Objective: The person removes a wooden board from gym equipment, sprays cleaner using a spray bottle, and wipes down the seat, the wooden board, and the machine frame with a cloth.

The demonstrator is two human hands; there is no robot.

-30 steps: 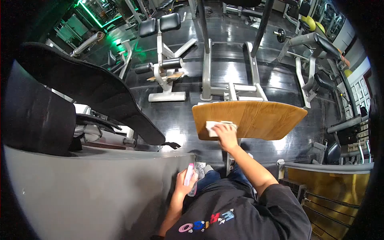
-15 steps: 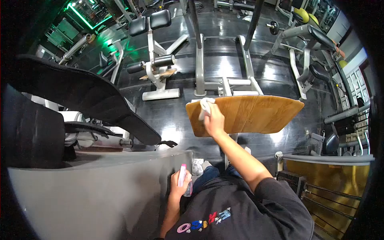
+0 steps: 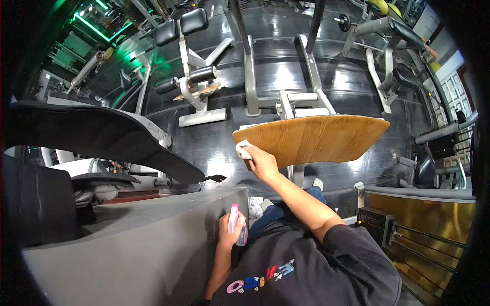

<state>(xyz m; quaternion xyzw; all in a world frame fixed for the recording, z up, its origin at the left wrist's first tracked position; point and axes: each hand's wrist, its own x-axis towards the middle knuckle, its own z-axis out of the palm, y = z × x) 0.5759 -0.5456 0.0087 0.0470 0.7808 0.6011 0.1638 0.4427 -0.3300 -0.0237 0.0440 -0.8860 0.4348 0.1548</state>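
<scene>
My right hand (image 3: pixel 264 164) is closed around a white cloth (image 3: pixel 243 149), which lies against the left edge of a wooden board (image 3: pixel 316 138). The board has a light brown grain and is mounted on a grey metal frame (image 3: pixel 298 97). Low and close to my body, my left hand (image 3: pixel 230 232) grips a spray bottle (image 3: pixel 234 218) with a pink and white top and a clear lower part. Its fingers wrap round the bottle's neck, beside the grey panel.
A large grey panel (image 3: pixel 138 255) stands at my left, with a long black pad (image 3: pixel 102 130) beyond it. Ahead is a machine with black padded seats (image 3: pixel 194 22). More gym equipment (image 3: pixel 388 56) stands to the right, near a gold-coloured panel (image 3: pixel 429 229).
My right hand has moved with the cloth from the board's upper left corner down and left to its left edge. The view has shifted slightly; my left hand still grips the bottle.
</scene>
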